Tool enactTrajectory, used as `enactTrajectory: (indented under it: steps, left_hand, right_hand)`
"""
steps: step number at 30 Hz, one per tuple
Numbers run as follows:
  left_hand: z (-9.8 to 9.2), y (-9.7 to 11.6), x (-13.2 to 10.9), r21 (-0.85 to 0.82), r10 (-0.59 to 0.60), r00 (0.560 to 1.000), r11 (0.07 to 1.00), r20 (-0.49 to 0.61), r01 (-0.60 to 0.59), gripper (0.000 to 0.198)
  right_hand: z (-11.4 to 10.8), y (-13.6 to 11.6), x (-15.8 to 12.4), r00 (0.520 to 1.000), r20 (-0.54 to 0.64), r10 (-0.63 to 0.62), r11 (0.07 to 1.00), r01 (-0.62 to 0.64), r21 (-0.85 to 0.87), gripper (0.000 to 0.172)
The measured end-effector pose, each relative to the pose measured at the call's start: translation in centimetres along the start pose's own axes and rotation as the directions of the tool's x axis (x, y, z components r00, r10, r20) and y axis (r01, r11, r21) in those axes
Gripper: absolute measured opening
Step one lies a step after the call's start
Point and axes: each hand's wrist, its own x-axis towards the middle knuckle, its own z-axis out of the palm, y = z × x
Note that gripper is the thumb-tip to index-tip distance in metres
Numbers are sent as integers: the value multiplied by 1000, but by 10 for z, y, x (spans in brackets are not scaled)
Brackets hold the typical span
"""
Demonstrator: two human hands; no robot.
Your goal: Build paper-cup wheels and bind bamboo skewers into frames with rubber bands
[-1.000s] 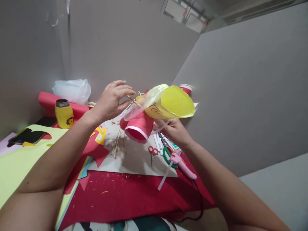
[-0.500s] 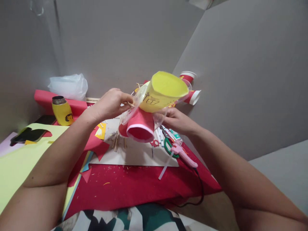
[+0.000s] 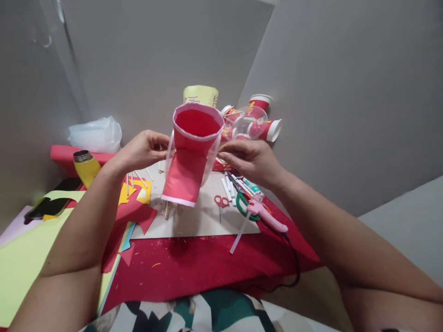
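Observation:
A paper-cup craft hangs above the white board, between my hands. Facing me is a red paper cup piece (image 3: 188,161) with pink rims, its open mouth tipped up. Behind its top stands a yellow paper cup (image 3: 200,94) with drawn lines. Clear plastic (image 3: 211,159) flanks the red piece on both sides. My left hand (image 3: 147,150) is closed at the left edge of the craft, its fingertips partly hidden by the plastic. On the other side, my right hand (image 3: 249,159) pinches at the right edge of the craft. Wooden sticks (image 3: 168,210) show below it.
Red-and-white paper cups (image 3: 272,130) and a clear plastic disc stand at the back right. Red scissors (image 3: 220,203), markers (image 3: 228,191), green-handled scissors (image 3: 242,207) and a pink glue gun (image 3: 266,216) lie on the right. A yellow bottle (image 3: 86,168) and paper scraps (image 3: 138,212) are left.
The craft has turned between my hands: the yellow cup went from the front to the back, and the red piece came up to face me. My right hand now shows more fully.

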Motion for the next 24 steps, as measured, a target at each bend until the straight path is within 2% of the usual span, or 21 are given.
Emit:
enactTrajectory:
  steps: [3, 7, 12, 18, 24]
  left_hand:
    - [2, 7, -2, 16, -1, 1000, 1000, -9, 1, 26]
    - [3, 11, -2, 87, 56, 997, 995, -49, -52, 27]
    - [1, 9, -2, 168, 21, 999, 985, 29, -26, 26]
    - [2, 14, -4, 399, 52, 996, 914, 72, -77, 23]
    - [10, 15, -1, 557, 83, 996, 827, 21, -81, 23]
  right_hand:
    - [-2, 2, 1, 1000, 5, -22, 999, 22, -47, 23]
    - [-6, 4, 4, 999, 39, -27, 999, 28, -15, 22]
    - [-5, 6, 4, 995, 70, -77, 996, 81, -46, 25]
    - [0, 15, -2, 990, 63, -129, 984, 136, -119, 30]
    - [1, 22, -8, 987, 70, -143, 974, 153, -169, 27]
